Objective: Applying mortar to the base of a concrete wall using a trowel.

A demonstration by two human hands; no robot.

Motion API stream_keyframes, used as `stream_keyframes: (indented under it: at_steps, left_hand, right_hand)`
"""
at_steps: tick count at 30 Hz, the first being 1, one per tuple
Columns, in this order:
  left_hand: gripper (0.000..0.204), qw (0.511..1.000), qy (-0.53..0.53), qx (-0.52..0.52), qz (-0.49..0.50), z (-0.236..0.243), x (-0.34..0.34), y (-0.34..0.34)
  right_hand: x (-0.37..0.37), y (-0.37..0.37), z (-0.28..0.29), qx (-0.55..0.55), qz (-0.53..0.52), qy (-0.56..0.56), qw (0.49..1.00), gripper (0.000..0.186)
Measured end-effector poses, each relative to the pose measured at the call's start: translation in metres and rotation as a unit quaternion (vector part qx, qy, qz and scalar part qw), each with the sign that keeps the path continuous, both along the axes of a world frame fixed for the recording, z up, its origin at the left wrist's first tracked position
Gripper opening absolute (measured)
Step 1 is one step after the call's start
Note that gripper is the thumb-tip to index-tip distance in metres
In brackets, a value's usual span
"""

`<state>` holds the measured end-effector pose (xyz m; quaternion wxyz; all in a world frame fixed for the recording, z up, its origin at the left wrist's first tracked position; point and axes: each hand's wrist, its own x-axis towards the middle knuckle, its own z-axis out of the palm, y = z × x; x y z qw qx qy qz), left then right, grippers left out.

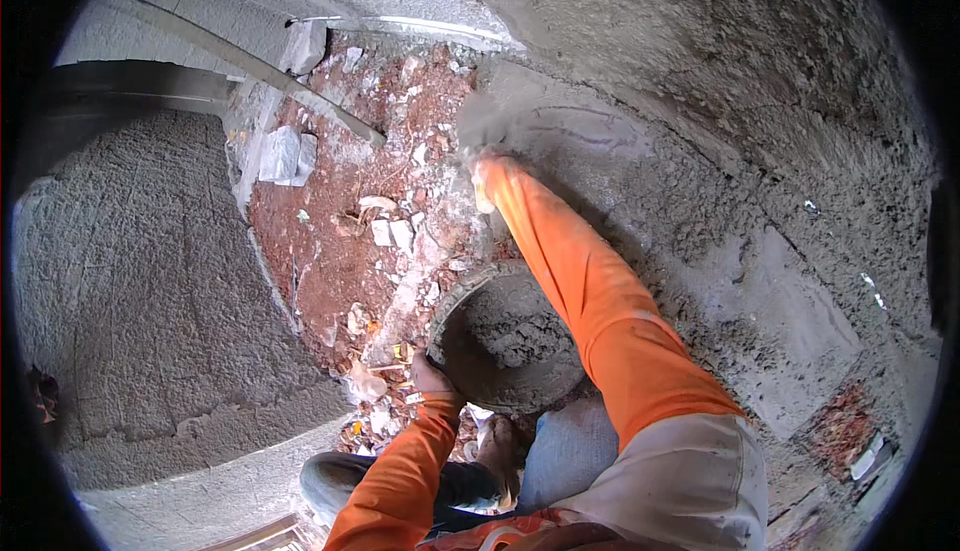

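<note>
My left hand (pixel 432 375) is closed on the left rim of a round, shallow mortar pan (pixel 462 303). Wet grey mortar (pixel 525 339) lies inside the pan, which sits tilted close to my knees. My right arm, in an orange sleeve, stretches forward past the pan. At its end my right hand (pixel 484 183) is small and partly smeared by motion, over the edge of the grey mortar layer (pixel 600 151). A blurred grey shape (pixel 484 119), perhaps a flat tool, extends beyond that hand; its kind is unclear.
Reddish soil with rubble (pixel 330 211) lies left of the mortar layer. White block pieces (pixel 287 156) rest there, and a long straight bar (pixel 240 63) slants in from the upper left. Rough plastered walls (pixel 770 41) rise at the right, with another plastered surface (pixel 150 291) at the left.
</note>
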<state>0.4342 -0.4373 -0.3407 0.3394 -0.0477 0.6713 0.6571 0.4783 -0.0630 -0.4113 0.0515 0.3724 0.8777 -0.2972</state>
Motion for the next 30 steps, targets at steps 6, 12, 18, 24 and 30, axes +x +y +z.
stream_keyframes:
  at_steps: [6,12,18,24,30]
  left_hand:
    - [0.039,1.0,0.013,-0.003,-0.028,-0.007,-0.005,-0.007]
    - [0.041,1.0,0.014,-0.018,-0.006,0.004,0.009,-0.009]
    - [0.05,0.998,-0.021,0.013,-0.054,-0.005,-0.001,-0.022]
    - [0.057,0.996,-0.043,0.019,-0.082,-0.016,-0.02,-0.035]
    - [0.05,0.996,-0.063,0.05,-0.028,-0.015,-0.012,-0.03]
  right_hand:
    - [0.042,-0.057,-0.009,-0.161,-0.613,0.28,0.721,0.05]
    - [0.022,-0.076,-0.031,-0.592,-0.149,0.273,0.743,0.029]
    - [0.051,-0.1,-0.047,0.063,0.074,0.089,0.991,0.044]
    - [0.232,-0.168,-0.012,-0.318,-0.559,0.409,0.647,0.038]
    - [0.222,-0.175,0.027,-0.53,-0.4,0.39,0.638,0.043]
